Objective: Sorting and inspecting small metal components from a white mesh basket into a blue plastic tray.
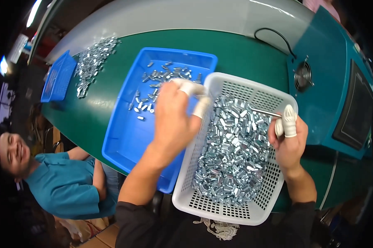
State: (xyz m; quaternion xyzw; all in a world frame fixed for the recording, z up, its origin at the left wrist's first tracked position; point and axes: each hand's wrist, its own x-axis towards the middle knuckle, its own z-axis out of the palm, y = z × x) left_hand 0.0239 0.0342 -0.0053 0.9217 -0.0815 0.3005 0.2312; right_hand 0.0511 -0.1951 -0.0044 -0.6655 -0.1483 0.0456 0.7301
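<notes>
My right hand (292, 136), white rubber finger cots on its fingers, is closed on a thin metal rod (266, 112) above the right side of a white perforated basket (247, 82). The rod's tip points left over a heap of small shiny metal pieces (236, 149) filling the basket. My left hand (174, 109), also in white finger cots, hovers over a shallow blue tray (128, 142) beside the basket's left wall. Its fingers are bent and blurred, so I cannot make out anything between them. Several similar metal pieces (144, 106) lie loose in the tray.
At the far left, more metal pieces (93, 60) are spread on the green table (236, 47) next to a small blue basket (60, 78). A teal machine (319, 95) with a fan and black cable stands at right. A person in a teal shirt (66, 184) sits at left.
</notes>
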